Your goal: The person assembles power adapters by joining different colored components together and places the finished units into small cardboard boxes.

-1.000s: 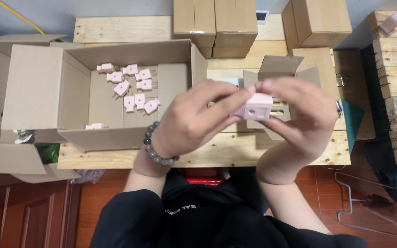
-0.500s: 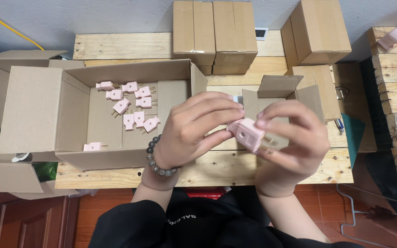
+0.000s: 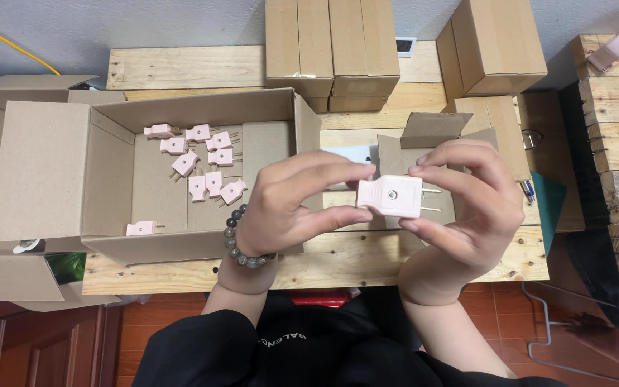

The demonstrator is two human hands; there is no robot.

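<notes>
Pink plug [image 3: 390,196] sits pinched between both hands above the wooden surface [image 3: 338,261], prongs pointing right. Left hand [image 3: 291,204] clamps its narrow end, right hand [image 3: 467,204] its prong end. More pink plugs [image 3: 202,161] lie in the open cardboard box [image 3: 109,179] at left.

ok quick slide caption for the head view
Both hands, left hand and right hand, hold a pink plastic plug above a pale wooden pallet table.
</notes>
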